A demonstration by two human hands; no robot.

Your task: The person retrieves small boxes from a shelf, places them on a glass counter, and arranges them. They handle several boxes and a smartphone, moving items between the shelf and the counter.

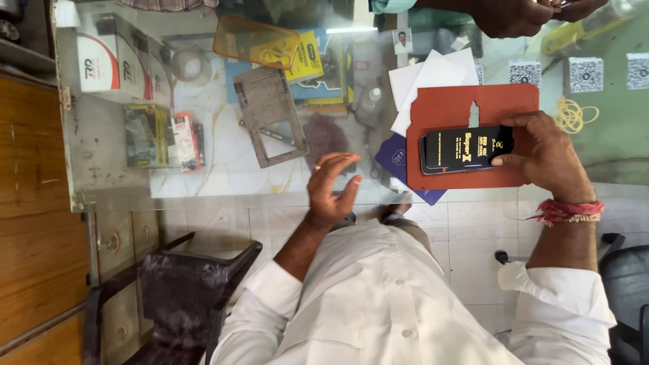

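Observation:
My right hand (546,157), with a red thread at the wrist, grips the end of a black flat packet (468,146) with yellow print. The packet lies over a dark phone-sized slab on a red-orange mat (451,103) on the glass counter (223,177). My left hand (329,191) hovers above the counter's near edge with its fingers spread and curled, a ring on one finger, nothing in it. It is a hand's width left of the mat.
Another person's hands (524,15) work at the far top right. On the counter lie a clear orange phone case (255,42), a grey cut-out card (270,116), white papers (427,82), yellow rubber bands (573,115) and square code stickers (583,74). A dark chair (177,284) stands lower left.

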